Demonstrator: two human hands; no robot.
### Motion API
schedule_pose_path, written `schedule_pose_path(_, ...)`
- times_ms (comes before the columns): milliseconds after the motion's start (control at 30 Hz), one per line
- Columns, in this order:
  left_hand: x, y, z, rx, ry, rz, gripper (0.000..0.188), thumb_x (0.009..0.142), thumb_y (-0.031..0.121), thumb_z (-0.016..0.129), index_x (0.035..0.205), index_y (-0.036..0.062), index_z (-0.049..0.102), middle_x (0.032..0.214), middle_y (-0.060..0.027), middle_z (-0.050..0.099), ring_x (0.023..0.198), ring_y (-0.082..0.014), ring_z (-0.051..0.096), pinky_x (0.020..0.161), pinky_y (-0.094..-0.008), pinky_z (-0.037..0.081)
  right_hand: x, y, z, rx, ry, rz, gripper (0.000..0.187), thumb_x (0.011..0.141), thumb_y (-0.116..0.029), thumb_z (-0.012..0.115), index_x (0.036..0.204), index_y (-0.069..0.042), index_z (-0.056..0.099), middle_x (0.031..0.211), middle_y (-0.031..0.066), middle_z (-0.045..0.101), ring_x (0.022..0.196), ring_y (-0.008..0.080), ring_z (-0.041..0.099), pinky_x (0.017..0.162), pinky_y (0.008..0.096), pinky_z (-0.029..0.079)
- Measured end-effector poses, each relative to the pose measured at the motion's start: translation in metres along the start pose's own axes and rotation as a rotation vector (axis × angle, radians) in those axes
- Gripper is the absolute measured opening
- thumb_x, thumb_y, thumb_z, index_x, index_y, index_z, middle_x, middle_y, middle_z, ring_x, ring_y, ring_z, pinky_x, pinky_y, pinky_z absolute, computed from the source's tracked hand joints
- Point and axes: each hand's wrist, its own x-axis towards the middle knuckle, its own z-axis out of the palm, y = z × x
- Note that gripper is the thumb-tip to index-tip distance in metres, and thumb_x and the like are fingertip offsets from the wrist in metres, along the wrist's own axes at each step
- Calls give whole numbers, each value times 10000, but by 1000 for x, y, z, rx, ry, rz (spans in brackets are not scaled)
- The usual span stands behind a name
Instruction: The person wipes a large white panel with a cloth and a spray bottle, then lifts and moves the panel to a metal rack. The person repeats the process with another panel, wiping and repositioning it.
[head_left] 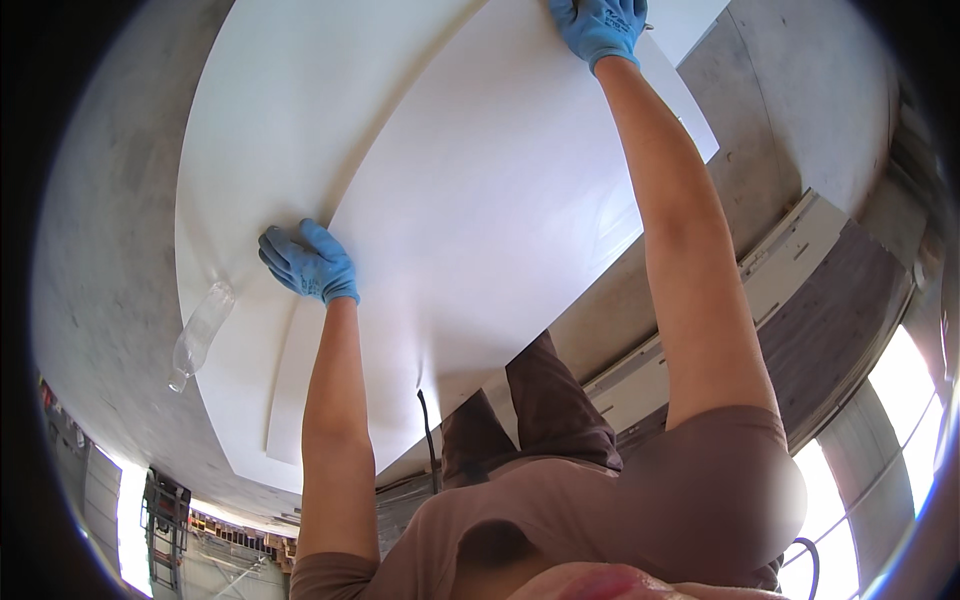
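Note:
A large smooth white sheet [500, 190] lies on top of another white sheet [265, 130]; the upper one sits farther right. My left hand [308, 264], in a blue work glove, rests at the upper sheet's left edge, thumb apart and fingers stretched over the lower sheet. My right hand [602, 28], gloved alike, reaches far forward onto the upper sheet near its far right corner. Its fingers look spread, though the picture's top edge cuts off the tips. Left of my left hand, a clear plastic bottle [202, 335] lies on its side across the lower sheet's left edge.
Grey concrete floor [110, 230] surrounds the sheets. A dark cord [429, 440] hangs in front of my body. Long pale boards or rails [790, 240] lie to the right. A dark rack [165, 520] stands at the lower left, near bright openings.

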Motion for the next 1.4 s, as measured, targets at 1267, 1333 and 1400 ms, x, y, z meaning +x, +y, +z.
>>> schedule_pose_path(1267,12,0,-18,-177,62,30,529,1042,416,464,1206,-62,621,1267,-236,608,1181,-425,558,997,-524,458,-279,-184,-59,463,-299,-768,471,774,-363,758,1202,-209,635,1492,94,514,1420,346,438,1170,548,342)
schedule_pose_path(1333,10,1,-16,-153,51,17,526,1039,422,470,1207,-54,619,1269,-232,606,1184,-420,558,1001,-518,457,-235,-122,-43,413,-195,-618,407,778,-269,729,1168,-186,647,1365,112,606,1316,352,531,1084,518,414)
schedule_pose_path(1400,9,0,-13,-147,35,4,520,1035,425,476,1210,-44,617,1277,-227,604,1191,-415,556,1008,-510,456,-170,-48,-27,289,-5,-460,388,768,-199,700,1153,-158,667,1288,129,625,1173,378,595,1027,498,444)
